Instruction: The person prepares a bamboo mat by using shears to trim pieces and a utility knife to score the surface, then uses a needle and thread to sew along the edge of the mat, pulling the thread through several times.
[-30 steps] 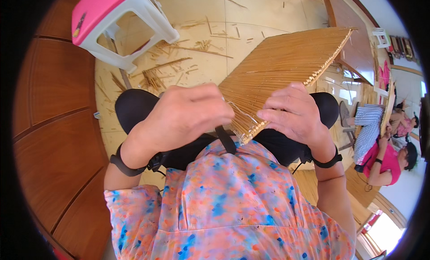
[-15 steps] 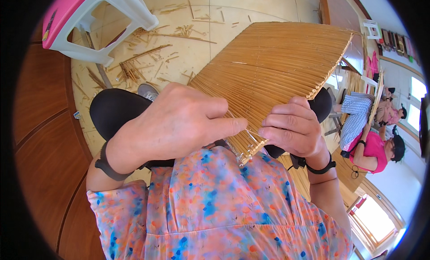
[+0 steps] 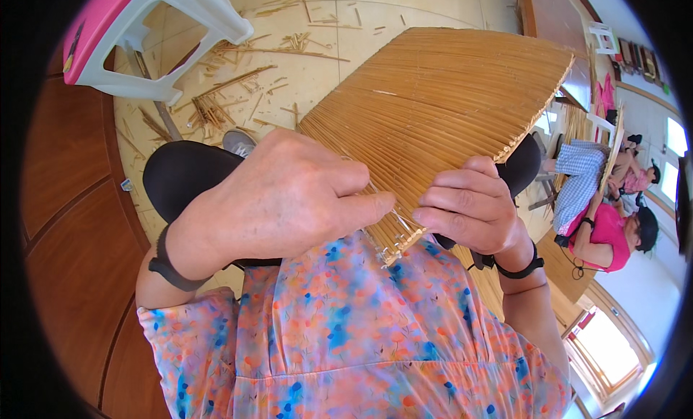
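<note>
A panel of thin golden stalks (image 3: 426, 101), laid side by side, slants across my lap and fans out away from me. My right hand (image 3: 469, 206) is closed around its right edge near the close end, thumb on the upper face. Thumb and forefinger of my left hand (image 3: 289, 195) are pinched together over the panel's near part. From that pinch a thin pale strand (image 3: 400, 218) runs toward my right thumb; whether it is thread, wire or a needle I cannot make out. Small pale stitches or knots (image 3: 390, 254) show at the near corner.
Cut stalk pieces (image 3: 209, 108) litter the tiled floor. At the upper left stands a white stool (image 3: 170, 65) with a pink top, a brush (image 3: 73, 47) lying on it. Brown wooden panels (image 3: 72, 238) line the left side. A person in pink (image 3: 606, 235) sits at the right.
The panel has tilted slightly and its far right corner has shifted a little rightward. Both hands keep nearly the same place and grip.
</note>
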`<control>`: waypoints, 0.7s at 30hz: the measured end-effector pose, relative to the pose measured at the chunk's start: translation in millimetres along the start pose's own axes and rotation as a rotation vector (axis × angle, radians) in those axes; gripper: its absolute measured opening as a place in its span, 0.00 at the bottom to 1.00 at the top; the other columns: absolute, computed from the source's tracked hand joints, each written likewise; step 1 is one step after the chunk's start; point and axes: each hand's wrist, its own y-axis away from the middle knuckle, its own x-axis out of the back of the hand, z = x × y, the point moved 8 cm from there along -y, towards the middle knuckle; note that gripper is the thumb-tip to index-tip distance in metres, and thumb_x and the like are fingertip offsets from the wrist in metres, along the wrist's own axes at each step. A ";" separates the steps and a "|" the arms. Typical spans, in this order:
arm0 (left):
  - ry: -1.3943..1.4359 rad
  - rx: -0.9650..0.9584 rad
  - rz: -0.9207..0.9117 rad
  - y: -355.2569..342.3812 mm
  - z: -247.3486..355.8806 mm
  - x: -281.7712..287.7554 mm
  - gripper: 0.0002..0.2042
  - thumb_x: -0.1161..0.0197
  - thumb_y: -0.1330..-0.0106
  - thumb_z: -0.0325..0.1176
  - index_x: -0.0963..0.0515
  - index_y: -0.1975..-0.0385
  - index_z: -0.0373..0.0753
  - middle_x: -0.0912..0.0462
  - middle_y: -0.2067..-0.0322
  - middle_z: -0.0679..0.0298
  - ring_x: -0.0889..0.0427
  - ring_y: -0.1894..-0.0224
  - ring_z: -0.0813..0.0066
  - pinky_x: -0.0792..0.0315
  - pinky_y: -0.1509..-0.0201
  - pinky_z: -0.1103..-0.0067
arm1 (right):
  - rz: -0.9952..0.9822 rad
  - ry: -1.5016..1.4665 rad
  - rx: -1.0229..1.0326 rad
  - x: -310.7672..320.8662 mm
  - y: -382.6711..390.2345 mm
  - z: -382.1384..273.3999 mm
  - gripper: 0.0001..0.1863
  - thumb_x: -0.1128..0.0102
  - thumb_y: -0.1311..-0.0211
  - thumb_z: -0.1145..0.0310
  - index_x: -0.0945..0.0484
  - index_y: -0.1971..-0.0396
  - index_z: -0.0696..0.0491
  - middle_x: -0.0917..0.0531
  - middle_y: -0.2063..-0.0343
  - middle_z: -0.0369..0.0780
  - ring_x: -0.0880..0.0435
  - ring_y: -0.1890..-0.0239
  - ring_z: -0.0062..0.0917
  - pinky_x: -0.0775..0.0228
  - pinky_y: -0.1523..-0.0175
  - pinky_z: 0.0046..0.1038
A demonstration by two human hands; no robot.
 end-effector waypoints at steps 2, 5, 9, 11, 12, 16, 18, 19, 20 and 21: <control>-0.010 0.003 -0.022 -0.5 0.2 -1.3 0.13 0.31 0.54 0.28 0.15 0.65 0.47 0.43 0.87 0.70 0.37 0.89 0.75 0.45 0.88 0.77 | 0.003 0.001 0.000 -1.0 1.8 -0.5 0.10 0.31 0.51 0.71 0.17 0.66 0.51 0.18 0.68 0.36 0.19 0.66 0.28 0.34 0.63 0.29; -0.023 -0.012 -0.024 -1.6 1.1 -2.8 0.13 0.31 0.54 0.28 0.15 0.65 0.47 0.43 0.87 0.70 0.37 0.89 0.75 0.45 0.87 0.77 | 0.013 0.009 0.009 0.2 4.2 -1.5 0.09 0.31 0.51 0.72 0.17 0.66 0.51 0.18 0.68 0.36 0.18 0.65 0.28 0.35 0.63 0.28; -0.027 -0.026 -0.037 -2.5 2.2 -5.2 0.14 0.32 0.53 0.29 0.15 0.64 0.47 0.43 0.87 0.70 0.36 0.88 0.76 0.45 0.87 0.77 | -0.003 -0.006 0.007 1.7 6.1 0.2 0.09 0.32 0.50 0.73 0.17 0.67 0.52 0.17 0.68 0.36 0.18 0.65 0.28 0.35 0.62 0.29; -0.033 -0.031 -0.040 -1.8 1.0 -5.9 0.13 0.32 0.53 0.29 0.16 0.64 0.46 0.43 0.86 0.70 0.36 0.88 0.76 0.44 0.87 0.77 | -0.013 -0.011 0.011 0.1 5.2 1.6 0.08 0.32 0.50 0.73 0.17 0.67 0.52 0.17 0.68 0.36 0.18 0.65 0.28 0.35 0.62 0.29; -0.031 -0.030 -0.037 -0.5 -0.6 -5.8 0.13 0.32 0.53 0.29 0.16 0.64 0.46 0.43 0.86 0.70 0.36 0.88 0.76 0.44 0.87 0.77 | -0.013 -0.014 0.017 -1.1 4.1 2.0 0.08 0.32 0.50 0.73 0.17 0.67 0.52 0.17 0.68 0.36 0.18 0.65 0.28 0.35 0.62 0.29; -0.037 -0.038 -0.054 -8.8 6.1 -3.1 0.13 0.33 0.54 0.30 0.16 0.65 0.46 0.42 0.86 0.70 0.35 0.88 0.76 0.44 0.86 0.77 | 0.010 -0.014 0.030 5.8 8.1 -1.0 0.08 0.33 0.50 0.74 0.17 0.67 0.53 0.17 0.68 0.37 0.18 0.65 0.29 0.36 0.61 0.30; -0.031 -0.035 -0.052 -5.6 2.9 -2.5 0.13 0.33 0.54 0.30 0.16 0.65 0.45 0.42 0.86 0.70 0.35 0.87 0.76 0.44 0.86 0.77 | 0.006 -0.020 0.028 2.4 5.2 0.1 0.08 0.33 0.51 0.74 0.17 0.67 0.53 0.17 0.68 0.37 0.18 0.65 0.29 0.36 0.61 0.30; -0.023 -0.036 -0.050 -4.3 1.6 -2.3 0.13 0.33 0.54 0.30 0.16 0.65 0.45 0.42 0.86 0.70 0.35 0.87 0.76 0.44 0.86 0.77 | 0.006 -0.024 0.028 1.1 4.1 0.3 0.09 0.33 0.51 0.74 0.17 0.67 0.53 0.17 0.68 0.37 0.18 0.65 0.29 0.36 0.61 0.30; -0.017 -0.035 -0.046 -3.1 1.1 -2.6 0.13 0.33 0.54 0.29 0.16 0.65 0.45 0.42 0.86 0.70 0.35 0.87 0.76 0.44 0.86 0.77 | 0.004 -0.024 0.028 0.1 3.9 0.2 0.09 0.33 0.51 0.74 0.17 0.67 0.53 0.17 0.68 0.37 0.18 0.65 0.29 0.36 0.61 0.30; -0.016 -0.035 -0.046 -2.2 0.8 -2.7 0.13 0.33 0.54 0.29 0.16 0.65 0.45 0.42 0.86 0.70 0.35 0.87 0.76 0.44 0.86 0.77 | 0.001 -0.028 0.028 -1.0 3.8 0.0 0.09 0.33 0.51 0.74 0.17 0.67 0.53 0.17 0.68 0.37 0.18 0.65 0.29 0.36 0.61 0.30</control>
